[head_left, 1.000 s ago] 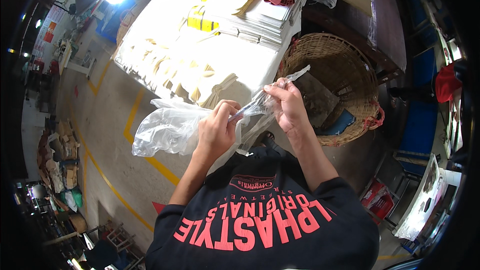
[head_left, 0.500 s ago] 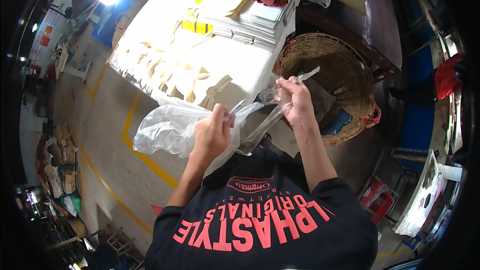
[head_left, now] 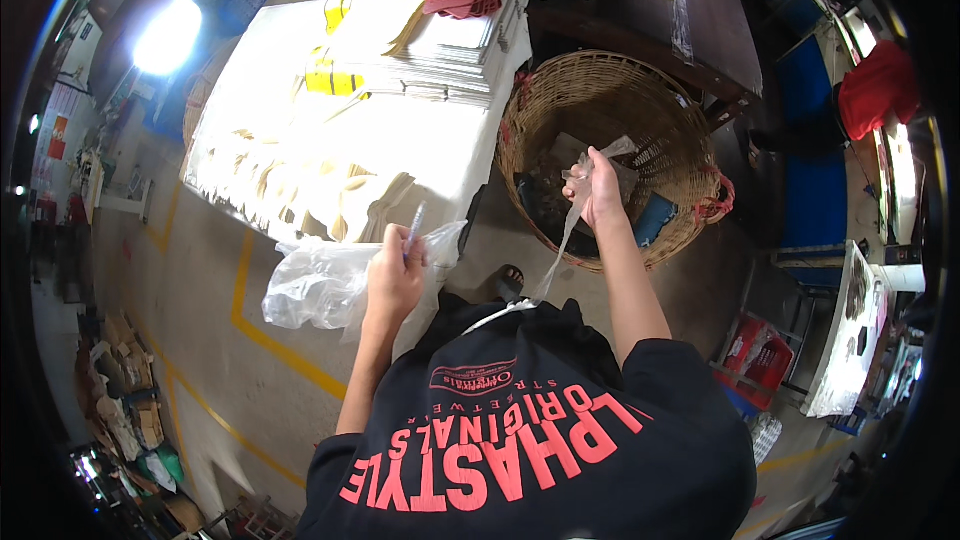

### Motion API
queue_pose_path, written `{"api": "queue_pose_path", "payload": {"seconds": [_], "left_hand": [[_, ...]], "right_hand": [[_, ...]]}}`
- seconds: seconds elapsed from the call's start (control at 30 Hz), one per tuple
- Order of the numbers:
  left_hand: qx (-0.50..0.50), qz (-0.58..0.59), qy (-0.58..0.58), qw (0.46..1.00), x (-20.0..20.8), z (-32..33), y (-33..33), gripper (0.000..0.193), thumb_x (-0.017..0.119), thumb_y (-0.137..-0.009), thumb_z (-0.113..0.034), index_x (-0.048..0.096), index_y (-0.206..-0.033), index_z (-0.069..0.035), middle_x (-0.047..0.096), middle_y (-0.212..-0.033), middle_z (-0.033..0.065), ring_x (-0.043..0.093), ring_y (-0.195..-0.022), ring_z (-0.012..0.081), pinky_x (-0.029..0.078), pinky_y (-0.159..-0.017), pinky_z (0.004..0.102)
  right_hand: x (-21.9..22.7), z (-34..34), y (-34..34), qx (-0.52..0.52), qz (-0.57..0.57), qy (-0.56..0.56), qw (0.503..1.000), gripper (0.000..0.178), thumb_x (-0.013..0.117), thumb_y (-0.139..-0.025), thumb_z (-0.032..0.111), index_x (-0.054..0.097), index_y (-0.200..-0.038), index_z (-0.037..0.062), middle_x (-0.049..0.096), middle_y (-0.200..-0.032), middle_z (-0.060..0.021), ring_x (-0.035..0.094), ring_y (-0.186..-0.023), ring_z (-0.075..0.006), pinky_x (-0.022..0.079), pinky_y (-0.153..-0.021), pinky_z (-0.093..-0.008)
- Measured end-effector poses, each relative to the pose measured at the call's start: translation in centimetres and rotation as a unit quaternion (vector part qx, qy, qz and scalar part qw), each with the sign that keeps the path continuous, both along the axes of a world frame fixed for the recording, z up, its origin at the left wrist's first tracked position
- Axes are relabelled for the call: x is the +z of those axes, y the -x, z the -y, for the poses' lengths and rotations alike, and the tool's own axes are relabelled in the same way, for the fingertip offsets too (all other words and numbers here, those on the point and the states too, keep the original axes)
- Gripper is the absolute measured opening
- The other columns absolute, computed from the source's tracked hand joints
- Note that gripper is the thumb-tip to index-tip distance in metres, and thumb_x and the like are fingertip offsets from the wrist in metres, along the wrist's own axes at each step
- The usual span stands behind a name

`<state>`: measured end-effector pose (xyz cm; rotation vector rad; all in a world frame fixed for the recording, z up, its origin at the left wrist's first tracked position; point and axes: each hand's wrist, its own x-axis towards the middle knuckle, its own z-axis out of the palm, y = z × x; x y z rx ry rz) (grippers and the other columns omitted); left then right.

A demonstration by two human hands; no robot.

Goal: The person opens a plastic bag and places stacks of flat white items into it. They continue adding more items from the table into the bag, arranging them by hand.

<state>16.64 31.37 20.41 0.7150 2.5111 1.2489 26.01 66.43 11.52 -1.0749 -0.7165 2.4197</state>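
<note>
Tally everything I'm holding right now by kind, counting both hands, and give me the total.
Plastic bag, in the left hand: 1
Slim pen-like stick, in the left hand: 1
Clear plastic strip, in the right hand: 1
Total: 3

black shirt (head_left: 690, 440) | short black sleeves (head_left: 668, 368) | large coral-red lettering (head_left: 497, 480)

A crumpled, see-through plastic bag (head_left: 312, 285) billows out left of the left hand (head_left: 394, 278), a thin corner jutting right. The same fist grips a slim, pale, pen-like tool (head_left: 415, 224), slanting upward. A clear plastic strip (head_left: 563, 248) is bunched in the right hand (head_left: 598, 190), its narrow tail dangling below.
</note>
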Motion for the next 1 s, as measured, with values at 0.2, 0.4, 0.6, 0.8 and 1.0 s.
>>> {"api": "queue_pose_path", "payload": {"seconds": [0.2, 0.4, 0.6, 0.8, 1.0], "left_hand": [[-0.028, -0.001, 0.064, 0.998, -1.0, -1.3, -0.5, 0.019, 0.063, -0.102, -0.02, 0.051, -0.109, -0.006, 0.07, -0.084, 0.0219, 0.068, -0.08, 0.0473, 0.051, -0.067, 0.051], [0.009, 0.051, 0.038, 0.998, -4.5, -1.7, 0.4, 0.02, 0.062, -0.101, -0.02, 0.052, -0.109, -0.005, 0.069, -0.084, 0.021, 0.067, -0.078, 0.0449, 0.05, -0.067, 0.0494], [0.059, 0.055, 0.054, 0.995, -11.6, -1.5, 0.2, 0.021, 0.065, -0.099, -0.023, 0.056, -0.105, -0.005, 0.069, -0.083, 0.021, 0.069, -0.078, 0.043, 0.052, -0.068, 0.0477], [0.06, -0.033, 0.07, 0.995, -15.0, -0.7, -0.4, 0.017, 0.068, -0.094, -0.022, 0.062, -0.101, -0.008, 0.07, -0.081, 0.0177, 0.071, -0.077, 0.0398, 0.054, -0.067, 0.047], [0.063, -0.022, 0.057, 0.996, -14.6, -0.7, -0.2, 0.016, 0.069, -0.092, -0.02, 0.062, -0.1, -0.008, 0.068, -0.077, 0.017, 0.07, -0.073, 0.0381, 0.053, -0.065, 0.0453]], "right_hand": [[-5.3, -1.9, -2.2, -0.009, -0.067, 0.049, 0.997, 0.019, 0.065, -0.09, 0.023, 0.054, -0.088, 0.0077, 0.059, -0.077, -0.0047, 0.057, -0.067, -0.0194, 0.051, -0.074, -0.0393], [-7.2, -2.5, -2.8, -0.024, -0.056, -0.09, 0.994, 0.018, 0.063, -0.092, -0.008, 0.065, -0.106, 0.0036, 0.07, -0.097, -0.0055, 0.068, -0.087, -0.0175, 0.057, -0.085, -0.0351], [-7.8, -2.2, -2.8, -0.008, 0.119, -0.215, 0.969, 0.019, 0.063, -0.105, 0.014, 0.059, -0.12, 0.0026, 0.066, -0.103, -0.0035, 0.065, -0.09, -0.0137, 0.057, -0.078, -0.0308], [-10.0, -3.0, -3.3, 0.014, 0.135, -0.207, 0.969, 0.048, 0.076, -0.096, 0.021, 0.046, -0.129, 0.0028, 0.057, -0.115, -0.0066, 0.063, -0.096, -0.0157, 0.055, -0.081, -0.0338], [-11.9, -2.8, -4.0, 0.066, 0.072, -0.27, 0.958, 0.031, 0.07, -0.091, -0.004, 0.054, -0.116, 0.0027, 0.062, -0.094, -0.0056, 0.064, -0.076, -0.0183, 0.056, -0.073, -0.0344]]}}
